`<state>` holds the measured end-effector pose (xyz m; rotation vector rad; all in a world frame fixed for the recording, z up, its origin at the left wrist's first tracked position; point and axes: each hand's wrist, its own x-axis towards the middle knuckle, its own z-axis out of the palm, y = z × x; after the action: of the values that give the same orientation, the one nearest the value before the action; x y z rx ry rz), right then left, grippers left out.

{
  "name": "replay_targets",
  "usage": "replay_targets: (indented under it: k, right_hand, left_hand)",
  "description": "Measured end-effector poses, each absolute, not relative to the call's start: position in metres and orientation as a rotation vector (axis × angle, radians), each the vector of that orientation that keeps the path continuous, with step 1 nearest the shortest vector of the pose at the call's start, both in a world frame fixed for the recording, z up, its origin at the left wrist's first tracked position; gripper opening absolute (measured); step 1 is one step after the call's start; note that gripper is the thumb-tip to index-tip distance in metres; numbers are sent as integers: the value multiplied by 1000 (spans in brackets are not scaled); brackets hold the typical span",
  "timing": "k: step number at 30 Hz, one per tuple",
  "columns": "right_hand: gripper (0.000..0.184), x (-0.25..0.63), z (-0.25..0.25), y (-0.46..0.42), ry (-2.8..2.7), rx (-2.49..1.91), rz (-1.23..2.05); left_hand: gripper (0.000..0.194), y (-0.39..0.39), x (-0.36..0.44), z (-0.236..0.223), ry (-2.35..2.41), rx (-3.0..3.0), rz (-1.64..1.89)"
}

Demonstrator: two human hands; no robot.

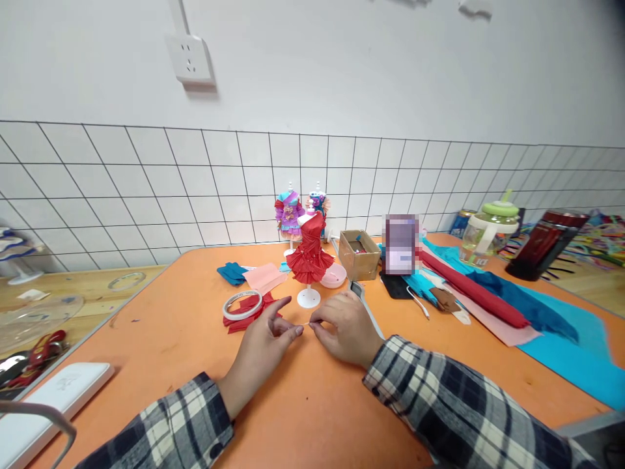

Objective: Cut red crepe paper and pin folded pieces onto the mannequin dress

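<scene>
Plaid sleeves (449, 397) stretch in over the near side of the orange tabletop (170, 319), and the two hands meet around its middle! Right hand (346, 329): thumb and finger pinched tight on a thin pale strip (306, 324), held in front of the red-dressed mannequin (312, 244). Left hand (266, 339): index finger lifted, thumb tip at the strip's other end; whether it grips, I cannot tell. Just beyond it sits a tape ring (243, 317) on red scraps (233, 327), so forward room is tight. Leftward, though, orange surface runs wide to the left edge, a white power bank (63, 391) at the near left corner. Toward the far edge, right of the mannequin: a cardboard box (359, 264).
</scene>
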<state>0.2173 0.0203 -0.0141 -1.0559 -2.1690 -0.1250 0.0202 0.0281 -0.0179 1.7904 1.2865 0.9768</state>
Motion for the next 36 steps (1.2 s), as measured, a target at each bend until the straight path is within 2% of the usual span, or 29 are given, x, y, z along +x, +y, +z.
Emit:
replay_targets:
  k: [3,6,7,8,11,13,18,21,29,33,36]
  right_hand:
    - [12,217,-14,18,-2156,-1099,-99]
    - [53,216,-13,16,-2072,-1142,-101]
    - [61,216,-12,15,-2061,-1141,-118]
    - [60,215,-12,15,-2068,-1128,-142]
    - [24,215,-14,15,-2154,-1071,-209]
    - [10,214,-16,16,-2210,-1044,-227]
    - [10,211,-20,14,-2272,-1001,-190]
    - [19,209,-19,11,-2251,-1024,-173]
    - [10,211,-24,14,-2314,-943,-227]
    - [2,206,-26,12,-2269,-873,-269]
    - [5,203,-25,7,-2173,-804,-295]
  left_hand:
    - [19,31,16,-19,1297,1877,922]
    - [19,29,12,-18,1318,2083,839]
    - [20,28,12,-17,1334,2156,819]
    - [20,26,11,-16,1353,2226,800]
    - [21,22,11,-13,1383,2409,747]
    - [22,20,11,-12,1375,2508,713]
    - [22,15,13,-9,1367,2627,635]
    - [21,14,13,-8,1363,2664,619]
    - [21,15,12,-12,1332,2629,630]
    - [16,17,15,-14,1267,2336,715]
    - [12,18,19,-12,1137,1918,816]
